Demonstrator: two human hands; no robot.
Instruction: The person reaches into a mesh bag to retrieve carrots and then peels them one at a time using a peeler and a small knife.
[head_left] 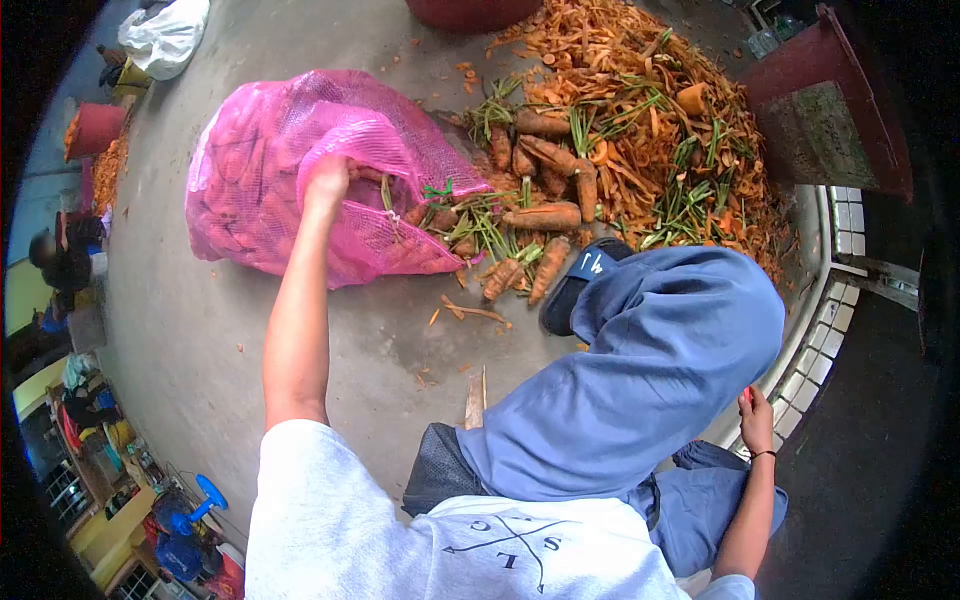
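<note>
A large pink mesh sack (250, 190) full of carrots lies on its side on the floor, its mouth facing right. My left hand (328, 182) is closed on the mesh at the sack's mouth, fingers partly hidden by the folds. Several unpeeled carrots (543, 216) with green tops spill from the opening towards the peelings. My right hand (757, 424) is low beside my right knee, closed around a small red thing (747, 395); most of it is hidden in the fingers.
A big heap of carrot peelings and green tops (640, 110) spreads at the upper right, beside a dark red tub (825, 100). Another red tub (470, 8) stands at the top edge. My sandalled foot (575, 285) is near the carrots. At far left, a person (65, 255) is by more peelings.
</note>
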